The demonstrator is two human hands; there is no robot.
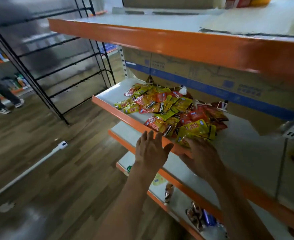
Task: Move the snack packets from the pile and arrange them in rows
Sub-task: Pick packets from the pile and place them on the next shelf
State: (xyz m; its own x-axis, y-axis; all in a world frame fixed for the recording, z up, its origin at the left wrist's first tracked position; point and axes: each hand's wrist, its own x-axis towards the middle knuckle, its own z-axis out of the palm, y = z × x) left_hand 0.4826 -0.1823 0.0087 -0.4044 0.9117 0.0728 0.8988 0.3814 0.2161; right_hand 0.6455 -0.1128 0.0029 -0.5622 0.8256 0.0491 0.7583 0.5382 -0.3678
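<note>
While the right hand [200,155] reached into the pile [170,110], grip hidden, the left hand [151,149] hovered spread, empty; better to lift one packet [197,128] cleanly.

Two hands [175,153], one pile of snack packets [170,110] — too many to count.

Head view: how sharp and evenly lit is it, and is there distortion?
Head view: motion-blurred throughout; shelf edges bow from the wide lens; snack packets stay readable by colour only; both hands, left hand and right hand, soft and shaded; floor glare at lower left.
</note>
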